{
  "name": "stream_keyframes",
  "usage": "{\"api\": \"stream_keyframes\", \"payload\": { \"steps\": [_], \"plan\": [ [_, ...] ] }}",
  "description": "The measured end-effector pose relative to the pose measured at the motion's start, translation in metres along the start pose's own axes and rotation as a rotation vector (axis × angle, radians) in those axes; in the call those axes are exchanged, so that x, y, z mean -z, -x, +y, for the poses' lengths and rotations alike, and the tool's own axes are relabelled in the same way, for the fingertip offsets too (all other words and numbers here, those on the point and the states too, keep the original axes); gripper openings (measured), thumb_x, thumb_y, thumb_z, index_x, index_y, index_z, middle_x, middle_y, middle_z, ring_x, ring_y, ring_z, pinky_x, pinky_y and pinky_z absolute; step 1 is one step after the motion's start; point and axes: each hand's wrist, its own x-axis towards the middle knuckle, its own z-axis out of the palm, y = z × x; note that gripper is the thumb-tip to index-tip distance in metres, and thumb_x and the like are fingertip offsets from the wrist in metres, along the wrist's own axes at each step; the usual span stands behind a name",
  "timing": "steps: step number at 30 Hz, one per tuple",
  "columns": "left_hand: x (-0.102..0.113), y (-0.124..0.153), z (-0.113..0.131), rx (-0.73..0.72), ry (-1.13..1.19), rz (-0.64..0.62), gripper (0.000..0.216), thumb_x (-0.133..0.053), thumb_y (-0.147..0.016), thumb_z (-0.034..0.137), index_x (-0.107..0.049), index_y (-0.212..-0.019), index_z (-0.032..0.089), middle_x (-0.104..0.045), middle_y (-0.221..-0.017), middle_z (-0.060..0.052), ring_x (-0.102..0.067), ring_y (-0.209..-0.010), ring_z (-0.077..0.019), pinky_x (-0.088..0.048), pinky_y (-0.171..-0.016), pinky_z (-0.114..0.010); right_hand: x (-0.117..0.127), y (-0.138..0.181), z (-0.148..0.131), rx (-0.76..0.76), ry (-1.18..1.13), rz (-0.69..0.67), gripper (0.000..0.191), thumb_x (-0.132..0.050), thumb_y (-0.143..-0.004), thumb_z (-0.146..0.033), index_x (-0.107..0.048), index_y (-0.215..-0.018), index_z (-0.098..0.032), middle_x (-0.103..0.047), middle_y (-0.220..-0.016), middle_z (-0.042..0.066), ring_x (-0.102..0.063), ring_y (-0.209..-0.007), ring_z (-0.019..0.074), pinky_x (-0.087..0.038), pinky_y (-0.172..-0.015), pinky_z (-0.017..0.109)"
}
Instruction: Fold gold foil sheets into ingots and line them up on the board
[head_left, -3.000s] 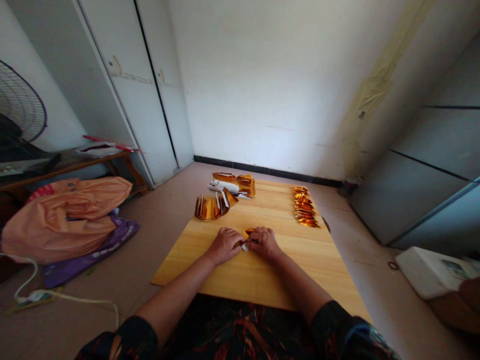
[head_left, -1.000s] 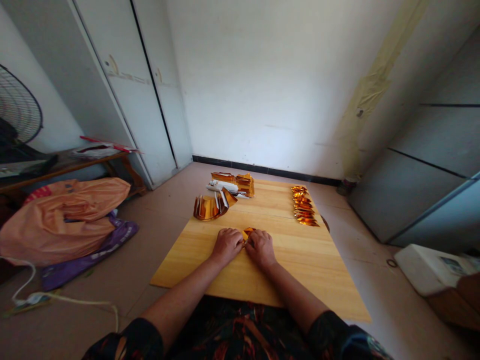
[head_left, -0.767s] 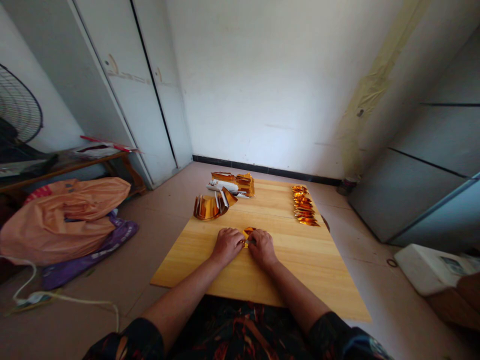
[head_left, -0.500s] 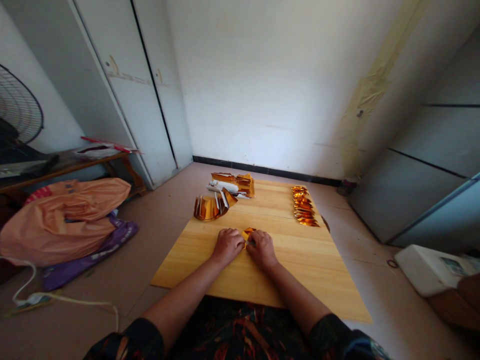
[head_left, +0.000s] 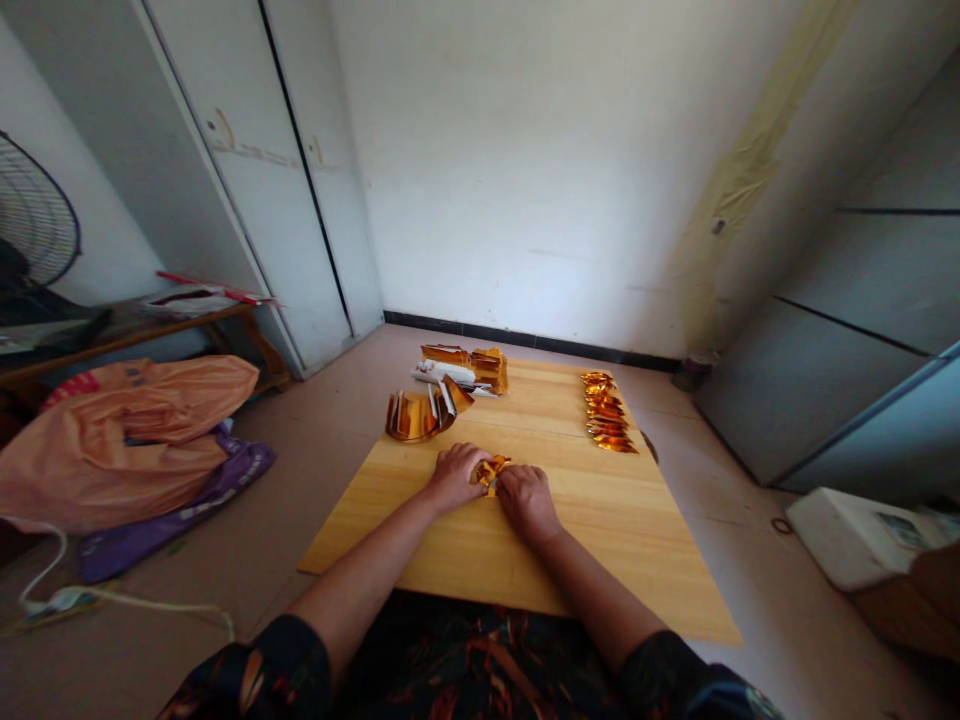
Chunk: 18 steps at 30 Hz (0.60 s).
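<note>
A small piece of gold foil paper (head_left: 491, 470), partly folded, is between my two hands near the middle of the wooden board. My left hand (head_left: 456, 476) grips its left side with the fingers closed on it. My right hand (head_left: 529, 500) is curled at its right side, with the fingertips pressed on the edge. The fingers partly hide the paper's shape. Beyond my left hand lies a curved stack of gold foil sheets (head_left: 414, 415) with white backs. On the right, folded gold foil pieces (head_left: 609, 415) line up in a row.
The wooden board (head_left: 600, 560) lies in front of me. At its far left corner are more gold sheets (head_left: 491, 368) and a white roll (head_left: 444, 373). Orange and purple bags (head_left: 142, 440) and a pale cable (head_left: 165, 603) lie on the floor at left; a white box (head_left: 855, 540) stands at right.
My left hand has shifted slightly up and left, showing more of the gold foil paper, which now looks more folded or crumpled. My right hand has turned a little and stays beside it.
</note>
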Motion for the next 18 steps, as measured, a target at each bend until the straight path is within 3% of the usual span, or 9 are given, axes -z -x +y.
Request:
{"api": "stream_keyframes", "payload": {
  "steps": [6,11,18],
  "plan": [
    [0.008,-0.011,-0.003,-0.003,-0.038,-0.107,0.066,-0.072,-0.063,0.039,-0.051,-0.126,0.032,-0.054,-0.124,-0.004,-0.044,-0.113,-0.0282,-0.034,-0.091,-0.039,0.0,0.001,-0.002,0.013,0.048,-0.052,0.013,-0.05,-0.09,-0.021,-0.062,-0.09,-0.022,-0.065,-0.092,0.004,-0.052,-0.089,0.017,-0.03,-0.082,0.03],
    [0.009,-0.013,-0.007,-0.073,-0.033,-0.13,0.056,-0.072,-0.065,0.039,-0.058,-0.118,0.04,-0.056,-0.119,0.0,-0.046,-0.11,-0.0263,-0.034,-0.091,-0.038,-0.001,0.002,-0.001,0.016,0.061,-0.059,0.016,-0.048,-0.091,-0.022,-0.063,-0.097,-0.024,-0.065,-0.095,0.004,-0.052,-0.092,0.0181,-0.031,-0.082,0.031],
    [0.002,-0.008,-0.013,-0.111,-0.036,-0.101,0.034,-0.07,-0.07,0.04,-0.067,-0.103,0.036,-0.057,-0.119,-0.002,-0.046,-0.111,-0.0253,-0.033,-0.093,-0.041,-0.006,0.003,0.002,0.032,0.041,-0.024,0.018,-0.044,-0.093,-0.024,-0.062,-0.095,-0.022,-0.065,-0.092,0.005,-0.052,-0.088,0.0183,-0.034,-0.081,0.03]
  ]
}}
